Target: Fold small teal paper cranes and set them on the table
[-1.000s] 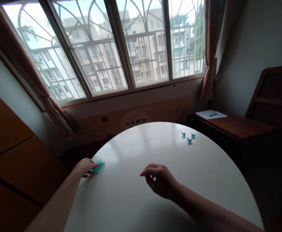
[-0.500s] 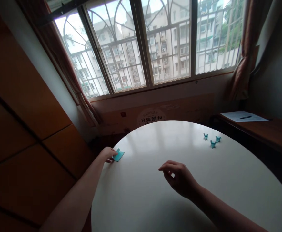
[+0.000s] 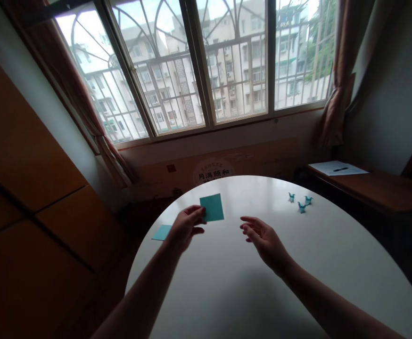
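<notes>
Writing 1st: banner (image 3: 262, 155) on the wall, just past the round white table's (image 3: 220, 287) far edge, has big dark chars (image 3: 213, 175), look like 月满颐和; line under is cut off by the table, small arc of text above too tiny to read. Paper (image 3: 333, 166) on the wooden bench (image 3: 383, 190) off the table's R side: can't read it, dark pen (image 3: 341, 169) on top.

My L hand (image 3: 188, 228) is over the table's L half, fingers pinched on the L edge of a teal square sheet (image 3: 213, 207), approx. flat-on to me, most of it sticking out past my fingertips. My R hand (image 3: 264, 242), nr the table's middle: fingers half-curled, loosely apart, well clear of the sheet. Paler teal paper (image 3: 160, 232) at the table's L edge, partly behind my L hand. 3 folded teal birds (image 3: 301, 207) grouped, table's far R.
</notes>
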{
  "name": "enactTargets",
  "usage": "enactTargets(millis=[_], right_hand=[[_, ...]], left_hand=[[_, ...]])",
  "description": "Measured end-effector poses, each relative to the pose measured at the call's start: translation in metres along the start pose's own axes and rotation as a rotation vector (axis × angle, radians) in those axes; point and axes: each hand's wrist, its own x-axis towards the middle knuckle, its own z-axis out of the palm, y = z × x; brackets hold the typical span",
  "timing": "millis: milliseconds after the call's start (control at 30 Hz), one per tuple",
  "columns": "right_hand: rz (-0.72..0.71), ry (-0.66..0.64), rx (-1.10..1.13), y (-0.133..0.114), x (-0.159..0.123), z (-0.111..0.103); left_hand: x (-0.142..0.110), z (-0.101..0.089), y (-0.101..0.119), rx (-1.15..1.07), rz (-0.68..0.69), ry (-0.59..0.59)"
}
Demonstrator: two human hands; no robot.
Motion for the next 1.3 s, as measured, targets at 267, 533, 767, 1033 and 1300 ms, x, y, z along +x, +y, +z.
enactTargets(millis=[267,533,767,1033,1300], right_hand=[[0.262,-0.046,0.205,-0.007,0.002,-0.002],[-0.124,-0.119,-0.078,0.015,0.001,0.000],[-0.179,-0.173,-0.045,0.011,-0.001,0.003],[0.019,-0.075,0.206,0.006,-0.004,0.005],[0.099,-0.104,0.235,-0.012,-0.010,0.004]], left_hand=[[-0.032,0.052,-0.065,-0.250,-0.145,-0.133],[-0.026,0.049,-0.078,-0.344,-0.300,-0.146],[-0.031,0.049,-0.074,-0.332,-0.332,-0.268],[-0.041,0.049,-0.066,-0.168,-0.360,-0.575],[-0.038,0.041,-0.063,0.123,0.134,-0.241]])
